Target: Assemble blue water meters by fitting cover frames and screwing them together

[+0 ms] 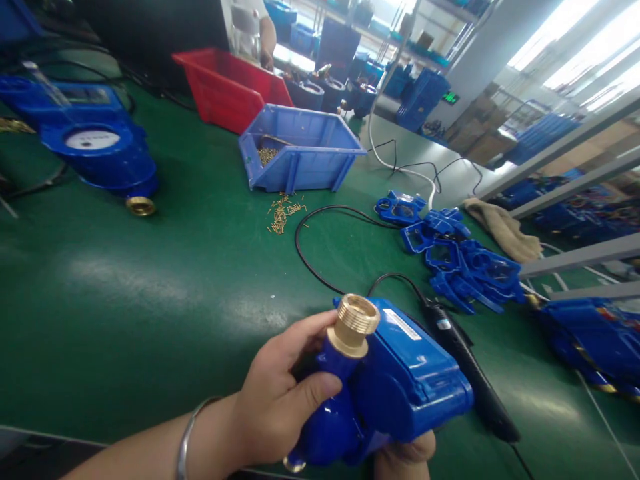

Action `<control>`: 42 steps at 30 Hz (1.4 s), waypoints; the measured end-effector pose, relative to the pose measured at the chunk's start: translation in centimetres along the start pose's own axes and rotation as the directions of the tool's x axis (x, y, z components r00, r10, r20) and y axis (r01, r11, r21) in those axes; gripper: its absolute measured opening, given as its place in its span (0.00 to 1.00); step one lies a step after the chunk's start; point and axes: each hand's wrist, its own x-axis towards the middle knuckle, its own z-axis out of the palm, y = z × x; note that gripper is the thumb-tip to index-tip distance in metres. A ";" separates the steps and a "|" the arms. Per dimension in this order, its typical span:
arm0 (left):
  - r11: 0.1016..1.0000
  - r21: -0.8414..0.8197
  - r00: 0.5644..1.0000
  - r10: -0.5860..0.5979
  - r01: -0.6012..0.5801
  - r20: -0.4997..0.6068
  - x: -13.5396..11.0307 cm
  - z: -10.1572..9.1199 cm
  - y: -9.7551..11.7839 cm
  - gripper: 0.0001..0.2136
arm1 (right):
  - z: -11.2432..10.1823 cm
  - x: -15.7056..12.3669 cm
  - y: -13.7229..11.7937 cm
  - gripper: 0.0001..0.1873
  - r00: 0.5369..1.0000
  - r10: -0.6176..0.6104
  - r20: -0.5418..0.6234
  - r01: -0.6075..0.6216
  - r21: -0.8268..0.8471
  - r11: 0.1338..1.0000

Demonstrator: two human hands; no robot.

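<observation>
A blue water meter [410,373] with a threaded brass end [357,317] is tilted up close to the camera, above the front of the bench. My left hand [280,387] wraps round its pipe body just below the brass end, thumb on the near side. Below the meter, my right hand [407,460] supports the underside; most of its fingers are hidden. A black electric screwdriver [473,373] with a cable lies on the bench just right of the meter. Small brass screws [281,217] are scattered farther back, in front of a blue bin [320,167].
Another blue meter [100,143] sits at the left. A red bin [225,90] stands behind the blue one. Several blue plastic covers [450,257] are heaped at the right, near a cloth glove [505,230]. More meters [595,340] lie at the right edge. Someone's arm [267,37] shows at the back.
</observation>
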 end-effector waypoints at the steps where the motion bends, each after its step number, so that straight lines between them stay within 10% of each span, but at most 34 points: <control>1: 0.998 -0.069 1.000 -0.013 0.013 0.000 0.3 0.0 0.1 0.23 | 0.5 -0.2 -0.1 0.36 1.000 0.010 -0.016 -0.010 0.024 1.000; 16: 0.901 -0.395 0.984 -0.170 0.180 0.060 2.1 -0.2 0.1 0.19 | 4.8 -0.4 -1.8 0.23 0.997 0.078 -0.002 -0.076 0.194 0.978; 42: 0.994 -0.105 0.994 0.016 -0.005 0.108 1.0 -0.3 -0.2 0.25 | 2.8 0.3 -0.7 0.32 0.984 0.160 0.082 -0.162 0.026 0.986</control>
